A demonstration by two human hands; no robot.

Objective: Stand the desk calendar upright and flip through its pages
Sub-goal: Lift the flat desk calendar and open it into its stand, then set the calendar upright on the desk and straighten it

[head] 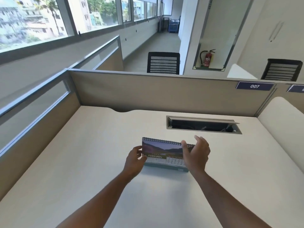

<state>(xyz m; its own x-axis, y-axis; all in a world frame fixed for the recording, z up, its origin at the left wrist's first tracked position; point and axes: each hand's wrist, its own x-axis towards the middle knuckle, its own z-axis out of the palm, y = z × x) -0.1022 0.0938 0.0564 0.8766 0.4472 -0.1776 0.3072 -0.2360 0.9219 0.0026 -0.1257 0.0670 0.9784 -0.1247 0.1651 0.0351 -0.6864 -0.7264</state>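
Bracing with my left hand [135, 159], fingers clamped on the spiral-bound landscape-photo desk calendar [162, 153], I am reaching my right hand [195, 153], fingers apart, to flip its page.

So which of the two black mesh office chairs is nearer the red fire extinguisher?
The black mesh chair in the aisle behind the partition, just left of the red fire extinguisher. The other chair stands further off, at the far right.

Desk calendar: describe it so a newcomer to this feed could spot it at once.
Find the white desk in the cubicle, with an open cable slot near its back edge. Just in front of that slot, between the left hand and right hand, stands the calendar: spiral-bound, landscape photo, showing FEBRUARY.
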